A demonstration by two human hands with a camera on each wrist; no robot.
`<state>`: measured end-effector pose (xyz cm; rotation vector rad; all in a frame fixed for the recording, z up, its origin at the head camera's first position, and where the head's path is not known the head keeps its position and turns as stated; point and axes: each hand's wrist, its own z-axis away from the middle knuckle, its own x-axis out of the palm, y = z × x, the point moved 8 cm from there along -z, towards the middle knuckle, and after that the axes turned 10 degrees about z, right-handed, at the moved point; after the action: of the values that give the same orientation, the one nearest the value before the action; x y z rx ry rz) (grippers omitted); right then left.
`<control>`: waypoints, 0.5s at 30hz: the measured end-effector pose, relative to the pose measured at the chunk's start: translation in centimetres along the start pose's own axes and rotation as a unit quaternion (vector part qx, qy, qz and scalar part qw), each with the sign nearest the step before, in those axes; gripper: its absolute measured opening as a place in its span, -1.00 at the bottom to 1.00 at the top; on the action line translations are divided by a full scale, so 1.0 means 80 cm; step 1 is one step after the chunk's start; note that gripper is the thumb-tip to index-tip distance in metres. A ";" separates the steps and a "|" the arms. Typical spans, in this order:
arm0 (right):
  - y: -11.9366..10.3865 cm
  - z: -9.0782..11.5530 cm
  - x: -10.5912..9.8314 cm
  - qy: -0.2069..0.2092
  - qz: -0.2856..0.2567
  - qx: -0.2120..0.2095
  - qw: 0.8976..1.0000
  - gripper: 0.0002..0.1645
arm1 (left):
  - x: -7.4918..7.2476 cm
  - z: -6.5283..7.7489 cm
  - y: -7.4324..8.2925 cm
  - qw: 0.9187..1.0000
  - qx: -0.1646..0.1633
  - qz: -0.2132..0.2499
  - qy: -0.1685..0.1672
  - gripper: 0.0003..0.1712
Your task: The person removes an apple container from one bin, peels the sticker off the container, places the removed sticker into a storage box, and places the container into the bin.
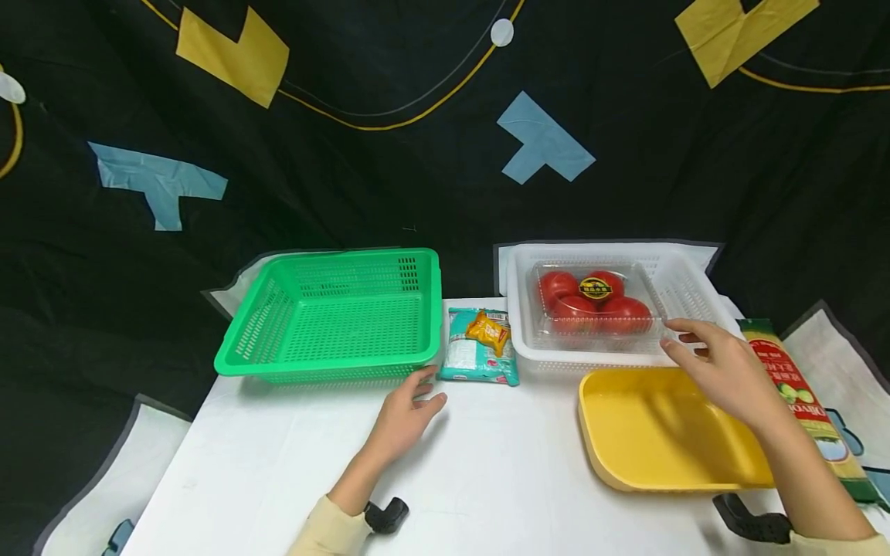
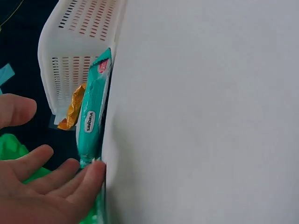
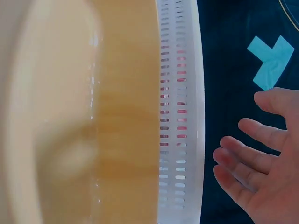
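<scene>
The cream sleeves (image 1: 330, 533) and black wrist bands (image 1: 385, 516) are closest. The left grip (image 1: 403, 417) is spread, with the thumb apart and the fingers a little bent. The right grip (image 1: 723, 374) is spread too, over the back of a smooth yellow plastic tray with round corners (image 1: 626, 440), which sits on the white tabletop (image 1: 487, 463). Right of the right grip lies a long red, green and gold pack (image 1: 799, 394). Just past the left grip, mostly to its left, is a green plastic basket with holes (image 1: 348, 336); I can't tell if they touch. Past it to the right is a flat shiny teal-and-white packet (image 1: 473, 361), with a small orange wrapped packet (image 1: 488, 332) on top. Past the right grip's fingertips, to the left, a white plastic basket with holes (image 1: 591, 357) holds a clear plastic box (image 1: 647, 289) of red tomatoes (image 1: 626, 313). Farthest hangs a black cloth (image 1: 382, 193).
</scene>
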<state>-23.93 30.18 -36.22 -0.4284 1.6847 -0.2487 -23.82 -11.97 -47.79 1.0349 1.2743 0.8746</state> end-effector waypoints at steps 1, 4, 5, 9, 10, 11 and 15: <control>0.000 -0.001 0.000 0.002 -0.001 -0.003 1.000 -0.37 | 0.001 -0.002 -0.002 1.000 -0.004 0.013 0.000 -0.40; 0.000 -0.008 0.000 0.002 -0.008 -0.008 1.000 -0.38 | 0.002 -0.006 -0.006 0.999 -0.011 0.046 0.000 -0.40; 0.002 -0.010 0.001 -0.001 -0.012 -0.007 1.000 -0.38 | 0.003 -0.008 -0.007 0.998 -0.013 0.056 0.000 -0.40; 0.011 -0.016 0.007 -0.022 -0.030 0.009 0.999 -0.33 | 0.006 -0.016 -0.010 0.996 -0.006 0.091 -0.001 -0.41; 0.014 -0.016 0.008 -0.025 -0.035 0.012 0.999 -0.32 | 0.007 -0.018 -0.011 0.995 -0.005 0.098 -0.002 -0.41; 0.016 -0.017 0.009 -0.026 -0.039 0.014 0.999 -0.32 | 0.008 -0.020 -0.012 0.995 -0.003 0.101 -0.002 -0.41; 0.023 -0.020 0.011 -0.021 -0.048 0.009 0.999 -0.35 | 0.009 -0.024 -0.016 0.993 -0.010 0.114 0.008 -0.46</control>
<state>-25.85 31.32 -37.51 -0.4983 1.6216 -0.3218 -25.67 -11.49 -49.24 1.1746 1.1734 1.0696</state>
